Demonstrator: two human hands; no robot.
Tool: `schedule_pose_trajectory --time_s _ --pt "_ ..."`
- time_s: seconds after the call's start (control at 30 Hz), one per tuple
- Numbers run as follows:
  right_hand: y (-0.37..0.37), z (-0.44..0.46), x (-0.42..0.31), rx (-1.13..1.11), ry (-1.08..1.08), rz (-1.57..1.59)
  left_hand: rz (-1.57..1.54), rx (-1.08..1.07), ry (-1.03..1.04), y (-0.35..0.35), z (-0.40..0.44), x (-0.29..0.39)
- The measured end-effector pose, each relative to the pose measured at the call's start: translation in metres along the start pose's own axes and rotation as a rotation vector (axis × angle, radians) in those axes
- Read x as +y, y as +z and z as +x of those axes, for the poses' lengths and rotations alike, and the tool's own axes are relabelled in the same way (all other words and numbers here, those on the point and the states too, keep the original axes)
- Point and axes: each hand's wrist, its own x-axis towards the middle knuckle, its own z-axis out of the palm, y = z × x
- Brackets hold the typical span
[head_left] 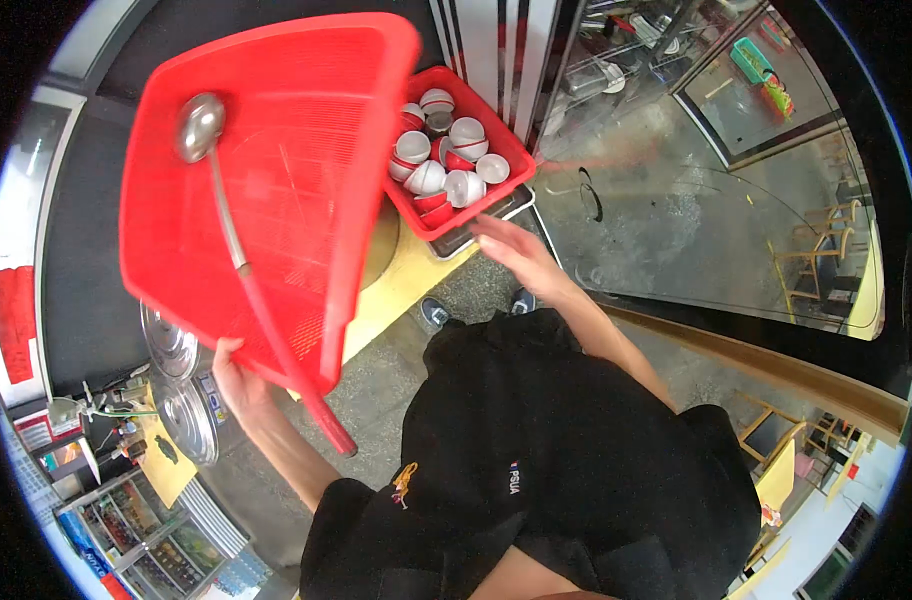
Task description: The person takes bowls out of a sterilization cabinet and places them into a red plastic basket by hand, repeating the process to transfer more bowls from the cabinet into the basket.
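My left hand (240, 384) grips the lower edge of a large red plastic basket (276, 215), thumb over the rim, and holds it up tilted. Inside lies a ladle (238, 245) with a steel bowl and a red handle; the handle's end sticks out past the basket's near rim. My right hand (516, 248) has its fingers stretched out just below the corner of a smaller red basket (521, 178). Whether it touches that basket I cannot tell. Several white and red bowls (466, 187) fill the smaller basket.
A yellow table (401, 287) runs beneath the baskets, with a dark tray (454, 243) under the smaller one. Round metal lids (188, 420) stand at the left. To the right is a glass panel (666, 210); yellow-framed chairs (771, 430) stand at the lower right.
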Motion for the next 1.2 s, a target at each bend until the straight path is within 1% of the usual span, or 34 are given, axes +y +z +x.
schedule_pose_trajectory --time_s 0.03,0.07,0.13,0.17,0.2,0.23,0.27,0.33,0.37,0.43,0.5,0.57,0.6,0.67,0.7,0.77,0.8,0.9,0.93,0.97,1.0,1.07,1.1,1.13,1.2 --pt "0.008 -0.001 -0.015 -0.056 -0.069 0.082 -0.062 -0.077 -0.079 0.012 -0.001 -0.014" --pt "0.013 -0.005 -0.030 -0.052 -0.070 0.092 -0.050 -0.072 -0.116 0.024 -0.002 -0.026" --pt "0.018 -0.016 -0.046 -0.192 -0.126 0.264 -0.015 -0.084 -0.167 0.051 -0.006 -0.050" --pt "0.018 -0.022 -0.043 -0.190 -0.125 0.274 0.021 -0.118 -0.208 0.046 0.003 -0.060" --pt "0.017 -0.028 -0.039 -0.175 0.035 0.376 0.052 -0.159 -0.245 0.039 0.014 -0.071" --pt "0.014 -0.032 -0.038 -0.158 0.191 0.474 0.079 -0.133 -0.260 0.045 0.015 -0.079" --pt "0.012 -0.037 -0.042 -0.101 0.226 0.538 0.118 -0.168 -0.260 0.050 0.018 -0.088" --pt "0.005 -0.042 -0.037 0.049 0.312 0.596 0.205 -0.170 -0.253 0.057 0.030 -0.105" --pt "0.001 -0.042 -0.028 0.055 0.319 0.606 0.244 -0.170 -0.256 0.060 0.034 -0.112" --pt "-0.008 -0.038 -0.003 0.172 0.361 0.550 0.304 -0.169 -0.239 0.067 0.045 -0.129" --pt "-0.013 -0.032 0.010 0.211 0.359 0.551 0.323 -0.188 -0.242 0.075 0.060 -0.143" --pt "-0.017 -0.024 0.025 0.247 0.356 0.555 0.382 -0.233 -0.246 0.083 0.075 -0.155" --pt "-0.020 -0.017 0.034 0.263 0.364 0.581 0.389 -0.266 -0.245 0.099 0.073 -0.155" --pt "-0.029 0.002 0.050 0.283 0.385 0.616 0.401 -0.352 -0.211 0.094 0.102 -0.169" --pt "-0.031 0.013 0.058 0.304 0.383 0.676 0.383 -0.347 -0.191 0.097 0.114 -0.175" --pt "-0.034 0.030 0.063 0.299 0.398 0.682 0.454 -0.322 -0.262 0.104 0.132 -0.185" --pt "-0.036 0.038 0.067 0.320 0.417 0.706 0.390 -0.308 -0.218 0.107 0.139 -0.190" --pt "-0.052 0.076 0.107 0.314 0.462 0.710 0.403 -0.310 -0.224 0.118 0.160 -0.199" --pt "-0.053 0.084 0.107 0.328 0.487 0.738 0.376 -0.321 -0.258 0.120 0.165 -0.203" --pt "-0.056 0.091 0.108 0.394 0.521 0.747 0.347 -0.329 -0.291 0.118 0.166 -0.209" --pt "-0.058 0.099 0.109 0.388 0.541 0.724 0.325 -0.308 -0.294 0.112 0.171 -0.220" --pt "-0.067 0.125 0.121 0.372 0.548 0.776 0.412 -0.328 -0.139 0.098 0.191 -0.250" --pt "-0.077 0.138 0.145 0.320 0.496 0.848 0.452 -0.306 -0.121 0.094 0.191 -0.261" --pt "-0.080 0.147 0.154 0.320 0.508 0.838 0.483 -0.282 -0.096 0.095 0.186 -0.268" --pt "-0.084 0.163 0.168 0.405 0.580 0.823 0.570 -0.247 -0.149 0.087 0.185 -0.282"
